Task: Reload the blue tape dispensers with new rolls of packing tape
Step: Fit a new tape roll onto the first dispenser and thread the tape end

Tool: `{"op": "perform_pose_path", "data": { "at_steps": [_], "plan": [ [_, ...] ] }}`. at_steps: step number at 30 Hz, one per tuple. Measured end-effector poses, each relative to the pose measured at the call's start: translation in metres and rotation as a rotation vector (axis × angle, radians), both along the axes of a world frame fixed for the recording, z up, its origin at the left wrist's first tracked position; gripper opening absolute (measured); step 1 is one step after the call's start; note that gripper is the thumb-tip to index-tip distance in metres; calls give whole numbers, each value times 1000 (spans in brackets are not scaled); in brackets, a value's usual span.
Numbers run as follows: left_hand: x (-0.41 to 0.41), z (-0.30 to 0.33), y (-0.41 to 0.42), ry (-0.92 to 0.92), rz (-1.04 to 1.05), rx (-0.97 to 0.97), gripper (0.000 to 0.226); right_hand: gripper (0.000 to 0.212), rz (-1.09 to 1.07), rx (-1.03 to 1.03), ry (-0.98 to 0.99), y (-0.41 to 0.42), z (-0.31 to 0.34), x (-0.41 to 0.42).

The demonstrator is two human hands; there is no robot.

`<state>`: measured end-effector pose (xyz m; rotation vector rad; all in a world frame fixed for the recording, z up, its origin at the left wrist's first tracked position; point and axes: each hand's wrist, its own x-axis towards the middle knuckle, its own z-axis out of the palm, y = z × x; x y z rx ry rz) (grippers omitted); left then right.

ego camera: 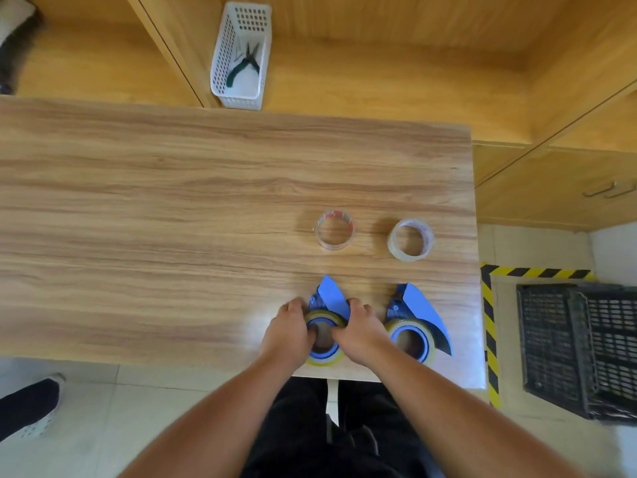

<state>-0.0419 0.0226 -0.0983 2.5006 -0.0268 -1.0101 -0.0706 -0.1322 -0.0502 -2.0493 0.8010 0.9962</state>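
Both hands gripped the left blue dispenser low in the frame, near the worktop's front edge. The left hand and right hand had their fingers clamped on its tape roll, thumbs pressed into the core. The right blue dispenser lay just beside, loaded. Two near-empty clear rolls sat above them.

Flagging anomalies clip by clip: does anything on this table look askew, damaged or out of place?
Nothing stands out. Two blue dispensers sit side by side near the table's front edge, the left dispenser held by both hands, the right dispenser untouched. Two nearly used-up clear tape rolls lie flat behind them. Pliers rest in a white basket.
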Motion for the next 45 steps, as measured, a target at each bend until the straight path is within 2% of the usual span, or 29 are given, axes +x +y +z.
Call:
{"op": "perform_pose_path", "data": {
  "at_steps": [5, 15, 17, 19, 22, 25, 28, 34, 38, 45],
  "plan": [
    [8, 9, -1, -3, 10, -41, 34, 66, -42, 41, -24, 2, 2, 2],
    [20, 66, -15, -12, 210, -162, 39, 55, -437, 302, -134, -18, 38, 13],
    [22, 81, -21, -50, 242, -201, 41, 58, -534, 409, -201, -24, 41, 12],
    [25, 97, -28, -90, 268, -243, 40, 63, -655, 604, -278, -30, 45, 9],
    [27, 123, -39, -156, 301, -300, 38, 61, -675, 776, -393, -38, 58, 6],
    [30, 148, -49, -188, 278, -367, 44, 47, -708, 773, -508, -48, 72, 7],
    [32, 178, -55, -202, 214, -464, 38, 33, -804, 814, -602, -62, 89, 8],
    [41, 225, -65, -273, 112, -575, 23, 34, -873, 873, -733, -80, 128, 11],
    [36, 238, -69, -363, 99, -625, 32, 41, -921, 869, -794, -82, 143, 15],
    [22, 232, -78, -492, 194, -799, 44, 26, -962, 843, -836, -88, 161, 23]
  ]
}}
